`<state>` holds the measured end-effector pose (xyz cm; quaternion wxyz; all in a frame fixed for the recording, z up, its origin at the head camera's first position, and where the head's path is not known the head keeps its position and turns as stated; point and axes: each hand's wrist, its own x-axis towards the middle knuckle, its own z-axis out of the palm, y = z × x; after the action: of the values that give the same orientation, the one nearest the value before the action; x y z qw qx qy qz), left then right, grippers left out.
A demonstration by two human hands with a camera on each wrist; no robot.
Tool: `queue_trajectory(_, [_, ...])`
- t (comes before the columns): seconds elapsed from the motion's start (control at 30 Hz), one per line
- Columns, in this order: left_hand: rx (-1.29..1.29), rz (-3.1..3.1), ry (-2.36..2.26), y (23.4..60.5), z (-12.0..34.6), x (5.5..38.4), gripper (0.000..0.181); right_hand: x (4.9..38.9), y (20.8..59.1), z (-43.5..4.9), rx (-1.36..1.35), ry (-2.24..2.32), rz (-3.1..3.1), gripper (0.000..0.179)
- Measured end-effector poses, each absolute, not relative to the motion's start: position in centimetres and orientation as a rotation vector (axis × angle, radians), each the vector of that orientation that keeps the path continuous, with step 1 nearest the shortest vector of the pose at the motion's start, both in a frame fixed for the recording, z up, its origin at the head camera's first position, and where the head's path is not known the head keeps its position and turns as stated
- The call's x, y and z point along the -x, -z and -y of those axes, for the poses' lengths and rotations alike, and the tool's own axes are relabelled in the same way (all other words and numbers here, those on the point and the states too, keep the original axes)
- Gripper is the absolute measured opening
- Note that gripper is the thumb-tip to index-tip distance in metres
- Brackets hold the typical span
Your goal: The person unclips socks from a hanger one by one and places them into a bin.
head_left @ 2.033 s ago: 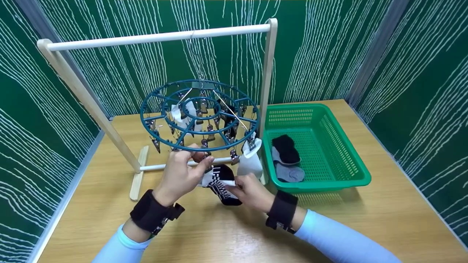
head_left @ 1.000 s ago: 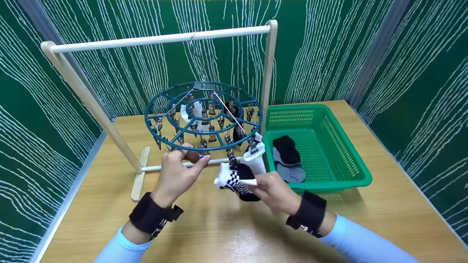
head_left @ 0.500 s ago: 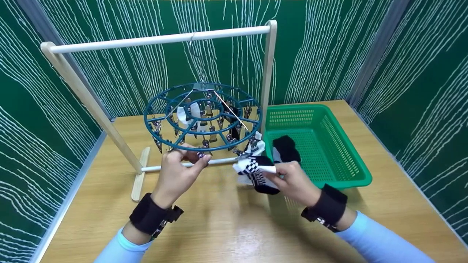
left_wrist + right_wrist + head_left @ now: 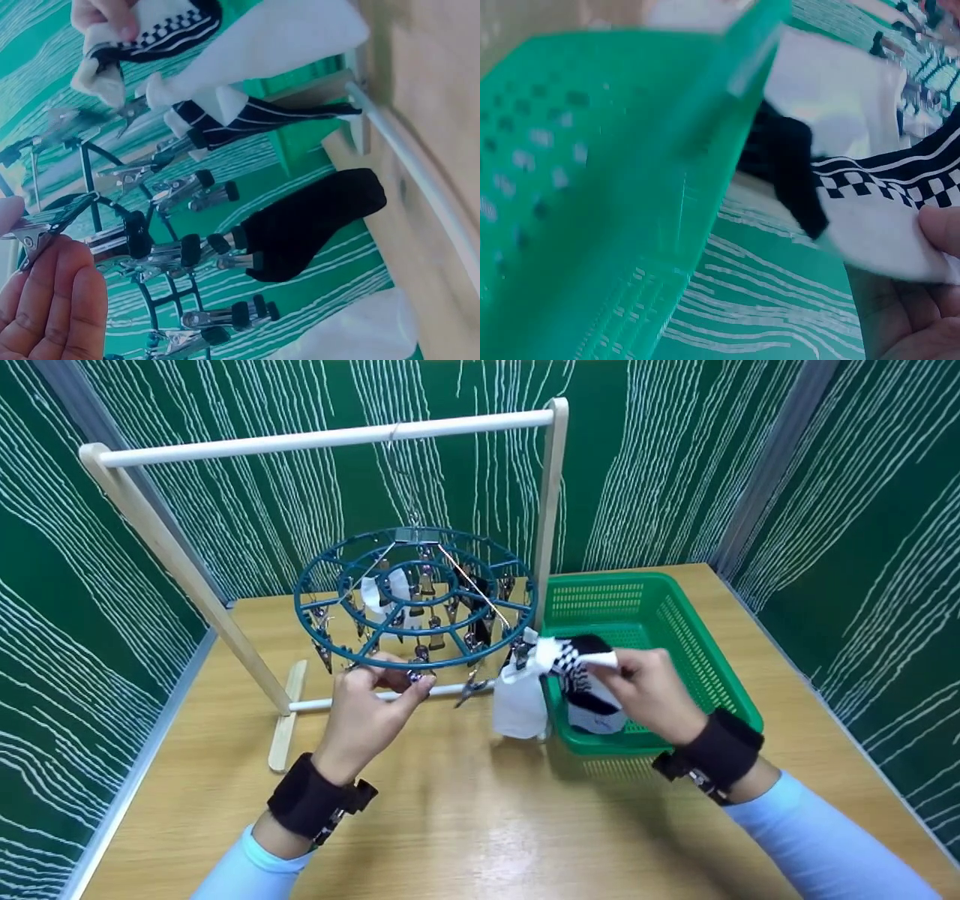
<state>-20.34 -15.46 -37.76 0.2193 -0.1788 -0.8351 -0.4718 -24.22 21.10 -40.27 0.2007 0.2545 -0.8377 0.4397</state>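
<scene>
One clip point(image 4: 36, 238) is pinched between the thumb and fingers of the left hand point(image 4: 367, 712), which are parted only by its handles; whether its mouth is spread is hard to tell. Farther right, the right hand point(image 4: 651, 690) has a close pinch on a white part of the checkered sock point(image 4: 568, 658), held up over the left near part of the green basket point(image 4: 739, 697). The clip belongs to the near edge of the round hanger point(image 4: 417, 535), which hangs from the rack point(image 4: 322, 439). To handle this well, I would keep the left pinch steady so the hanger does not swing, and hold the sock taut and clear of the white sock point(image 4: 519, 709) just beside it; whether the two touch is unclear. Compared with half a second ago, the right hand and checkered sock are farther right and farther from the person, while the left hand stays nearly in place. The gap between clip and checkered sock is wider.
</scene>
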Motion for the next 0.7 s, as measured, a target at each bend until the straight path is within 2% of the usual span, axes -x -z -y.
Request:
queue_trajectory(0.2, [0.488, 2.310, 1.328, 37.8, 15.5, 20.4, 0.018, 25.9, 38.9, -22.5, -0.623, -1.182, 2.351, 0.006])
queue_trajectory(0.7, [0.487, 2.315, 1.365, 37.9, 15.3, 20.4, 0.015, 30.8, 37.2, -25.3, -0.431, -1.016, 2.534, 0.019])
